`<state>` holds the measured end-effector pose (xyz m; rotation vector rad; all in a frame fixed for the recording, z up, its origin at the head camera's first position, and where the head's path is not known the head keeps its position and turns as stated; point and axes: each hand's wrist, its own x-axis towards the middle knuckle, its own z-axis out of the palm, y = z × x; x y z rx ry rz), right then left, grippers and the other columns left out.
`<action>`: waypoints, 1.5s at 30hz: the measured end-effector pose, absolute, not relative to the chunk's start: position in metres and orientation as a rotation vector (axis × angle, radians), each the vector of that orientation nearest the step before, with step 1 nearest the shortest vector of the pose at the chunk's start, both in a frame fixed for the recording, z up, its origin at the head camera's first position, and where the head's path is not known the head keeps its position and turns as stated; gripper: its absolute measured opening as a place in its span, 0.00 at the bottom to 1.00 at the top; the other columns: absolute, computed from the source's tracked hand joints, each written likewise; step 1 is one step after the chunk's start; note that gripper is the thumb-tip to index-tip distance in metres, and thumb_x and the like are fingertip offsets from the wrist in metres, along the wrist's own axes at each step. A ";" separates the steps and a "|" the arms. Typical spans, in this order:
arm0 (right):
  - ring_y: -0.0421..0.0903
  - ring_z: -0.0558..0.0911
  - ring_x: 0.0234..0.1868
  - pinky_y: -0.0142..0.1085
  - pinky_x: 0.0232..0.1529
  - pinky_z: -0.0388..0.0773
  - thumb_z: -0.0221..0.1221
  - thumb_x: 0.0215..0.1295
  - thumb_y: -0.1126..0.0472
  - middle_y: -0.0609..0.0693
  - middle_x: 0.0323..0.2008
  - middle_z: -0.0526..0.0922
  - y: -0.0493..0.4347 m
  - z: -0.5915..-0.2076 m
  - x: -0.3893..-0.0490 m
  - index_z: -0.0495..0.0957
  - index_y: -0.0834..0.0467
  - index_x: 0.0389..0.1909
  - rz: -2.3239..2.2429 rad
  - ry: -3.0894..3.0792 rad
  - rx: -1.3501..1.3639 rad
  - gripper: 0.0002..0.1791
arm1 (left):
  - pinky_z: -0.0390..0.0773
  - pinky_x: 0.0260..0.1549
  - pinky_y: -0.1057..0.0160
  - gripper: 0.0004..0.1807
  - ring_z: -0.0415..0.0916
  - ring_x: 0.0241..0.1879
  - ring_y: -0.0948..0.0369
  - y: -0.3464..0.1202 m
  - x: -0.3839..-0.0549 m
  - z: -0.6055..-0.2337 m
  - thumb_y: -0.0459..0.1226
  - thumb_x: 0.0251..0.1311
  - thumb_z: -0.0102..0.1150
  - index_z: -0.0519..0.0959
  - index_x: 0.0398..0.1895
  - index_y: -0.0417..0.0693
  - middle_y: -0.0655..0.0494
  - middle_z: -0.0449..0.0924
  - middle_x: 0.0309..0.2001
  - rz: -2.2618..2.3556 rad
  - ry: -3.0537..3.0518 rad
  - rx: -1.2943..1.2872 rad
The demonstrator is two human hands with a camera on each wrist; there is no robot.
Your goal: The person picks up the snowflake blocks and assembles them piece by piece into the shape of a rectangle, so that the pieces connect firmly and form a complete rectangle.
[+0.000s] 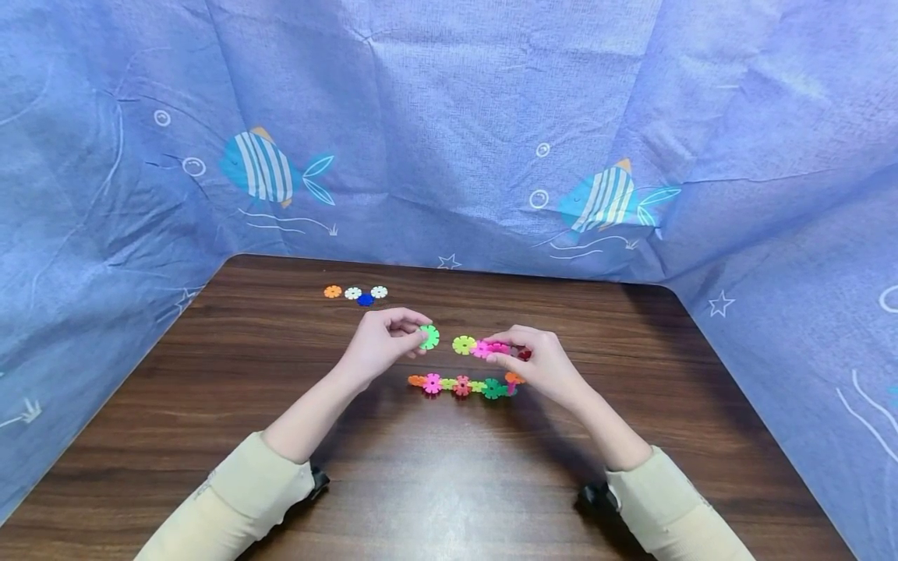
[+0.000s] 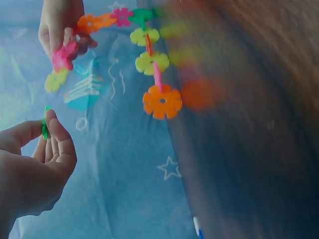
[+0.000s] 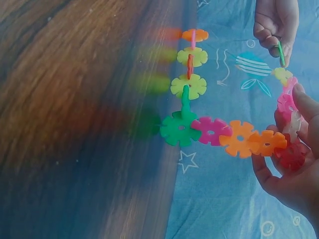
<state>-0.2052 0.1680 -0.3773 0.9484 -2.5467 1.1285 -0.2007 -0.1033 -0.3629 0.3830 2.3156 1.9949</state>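
Note:
Between thumb and fingers, my left hand (image 1: pixel 379 347) pinches a bright green notched plastic disc (image 1: pixel 430 337), seen edge-on in the left wrist view. My right hand (image 1: pixel 546 362) grips a chain of interlocked snowflake discs near one end, where pink discs (image 1: pixel 482 349) lead to a yellow-green end disc (image 1: pixel 464 344). A small gap parts that end disc from the green one in the head view. The chain bends round past orange and dark green discs (image 3: pixel 180 128) to a far orange disc (image 2: pixel 162 102). My right fingers partly hide red and clear discs (image 3: pixel 291 153).
Farther back on the brown wooden table (image 1: pixel 281 343) lie a loose orange disc (image 1: pixel 333 291), two white discs (image 1: pixel 353 293) and a blue disc (image 1: pixel 365 299). A blue fish-print cloth (image 1: pixel 435 156) hangs behind the table and at both sides.

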 end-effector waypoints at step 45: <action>0.33 0.80 0.26 0.28 0.27 0.79 0.68 0.54 0.60 0.42 0.29 0.85 0.138 -0.359 -0.198 0.85 0.52 0.30 1.146 -2.526 1.068 0.03 | 0.78 0.40 0.42 0.13 0.84 0.26 0.56 -0.083 -0.191 -0.366 0.29 0.57 0.62 0.80 0.45 0.33 0.41 0.85 0.33 1.983 2.170 0.246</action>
